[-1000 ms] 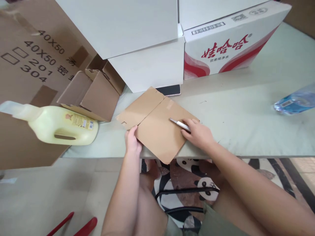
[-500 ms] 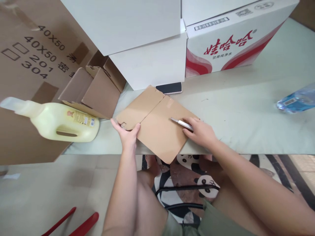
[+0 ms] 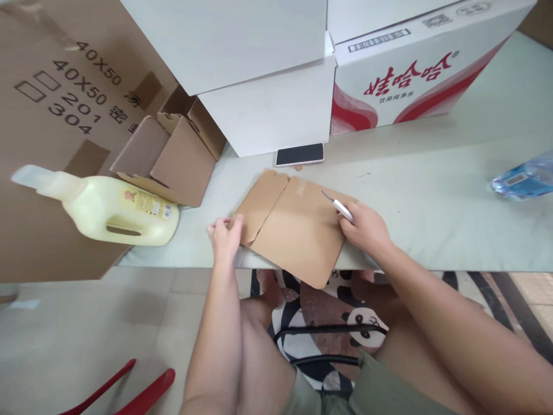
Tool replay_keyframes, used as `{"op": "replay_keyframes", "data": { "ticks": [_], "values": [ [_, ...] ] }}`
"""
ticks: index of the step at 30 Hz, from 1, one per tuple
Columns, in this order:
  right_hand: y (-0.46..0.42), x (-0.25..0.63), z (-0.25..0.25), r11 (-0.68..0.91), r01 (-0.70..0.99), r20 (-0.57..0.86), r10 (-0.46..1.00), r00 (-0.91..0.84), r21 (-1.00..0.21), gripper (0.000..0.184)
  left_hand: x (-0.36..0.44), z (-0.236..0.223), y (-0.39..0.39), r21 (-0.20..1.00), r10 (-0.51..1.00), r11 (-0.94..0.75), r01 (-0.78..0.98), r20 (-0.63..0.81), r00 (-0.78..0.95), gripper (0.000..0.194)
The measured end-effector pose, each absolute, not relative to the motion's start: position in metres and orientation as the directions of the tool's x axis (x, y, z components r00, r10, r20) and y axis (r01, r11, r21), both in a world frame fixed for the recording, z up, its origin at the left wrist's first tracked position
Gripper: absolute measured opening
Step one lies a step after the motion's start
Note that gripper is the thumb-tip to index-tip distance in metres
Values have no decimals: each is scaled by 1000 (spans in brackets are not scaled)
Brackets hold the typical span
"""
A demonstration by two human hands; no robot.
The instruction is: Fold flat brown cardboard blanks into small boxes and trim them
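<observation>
A flat piece of brown cardboard (image 3: 302,222) lies on the cloth-covered table, its near corner jutting past the front edge. A cut or slit line crosses it, setting off a narrower left flap. At that flap's left edge, my left hand (image 3: 225,233) grips the cardboard between thumb and fingers. My right hand (image 3: 365,226) is closed round the white handle of a utility knife (image 3: 343,210) at the sheet's right side. The blade points up and left over the cardboard; whether it touches the surface I cannot tell.
Behind the cardboard lie a phone (image 3: 299,154) and white boxes (image 3: 276,109). Left are a yellow jug (image 3: 125,213), an open brown box (image 3: 181,164) and a large carton (image 3: 34,173). A printed carton (image 3: 401,92) stands back right, a water bottle (image 3: 525,177) far right.
My left hand has shifted from the slit to the flap's outer edge. The cardboard has turned and slid slightly right, uncovering the phone. The knife has moved right, its blade tilting further upward.
</observation>
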State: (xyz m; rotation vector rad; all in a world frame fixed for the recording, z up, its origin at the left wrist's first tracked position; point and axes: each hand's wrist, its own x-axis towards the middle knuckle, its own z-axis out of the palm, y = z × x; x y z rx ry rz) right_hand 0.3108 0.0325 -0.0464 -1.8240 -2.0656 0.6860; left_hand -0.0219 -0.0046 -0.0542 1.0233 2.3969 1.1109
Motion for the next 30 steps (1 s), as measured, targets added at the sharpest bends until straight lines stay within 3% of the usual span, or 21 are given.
{"op": "replay_keyframes", "data": {
  "ticks": [3,5,7,13,21,24,27,30],
  "values": [
    [31,309,-47,73,842,-90,986,-142,-534,27,-13,-51,-6,672,834,365,644,71,-546,71],
    [31,308,-47,75,838,-89,985,-145,-541,26,-8,-49,-7,633,911,301,713,31,-412,91],
    [30,307,-47,75,830,-80,986,-143,-552,25,-6,-47,-7,601,933,295,743,-11,-361,99],
    [31,307,-48,69,806,-69,988,-135,-587,26,-1,-37,-10,614,912,333,716,-17,-409,94],
    [31,307,-51,62,755,-26,994,-104,-653,26,10,-36,-13,809,821,311,499,37,-570,60],
    [32,307,-51,59,722,-17,995,-98,-689,26,6,-39,-14,747,886,266,610,60,-460,59],
    [32,307,-51,72,701,11,996,-92,-710,26,0,-39,-19,672,972,159,723,21,-233,73],
    [34,308,-52,83,689,33,996,-86,-720,25,-9,-38,-24,675,994,112,729,-76,-82,88]
  ]
}}
